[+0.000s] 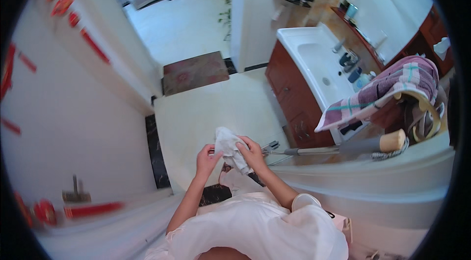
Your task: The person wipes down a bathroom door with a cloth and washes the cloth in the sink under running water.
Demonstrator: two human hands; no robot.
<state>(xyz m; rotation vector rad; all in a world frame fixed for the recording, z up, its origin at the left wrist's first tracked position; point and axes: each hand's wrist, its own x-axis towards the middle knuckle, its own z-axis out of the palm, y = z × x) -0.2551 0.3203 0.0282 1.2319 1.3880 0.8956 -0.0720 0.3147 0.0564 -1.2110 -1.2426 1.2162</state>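
Observation:
A crumpled white cloth (229,146) is held between both hands in front of my body, above the pale tiled floor. My left hand (208,158) pinches its left edge between thumb and fingers. My right hand (252,153) grips the right side, with the thumb lying on the cloth. The lower part of the cloth hangs down between my wrists. Just right of my right hand is the far end of a metal-poled mop or similar handled tool (316,151).
A white washbasin (311,72) on a reddish wooden cabinet (294,101) stands at the right. A plaid towel (382,90) hangs nearer to me. A patterned mat (195,72) lies at the doorway ahead. Red decorations (95,45) hang on the left wall.

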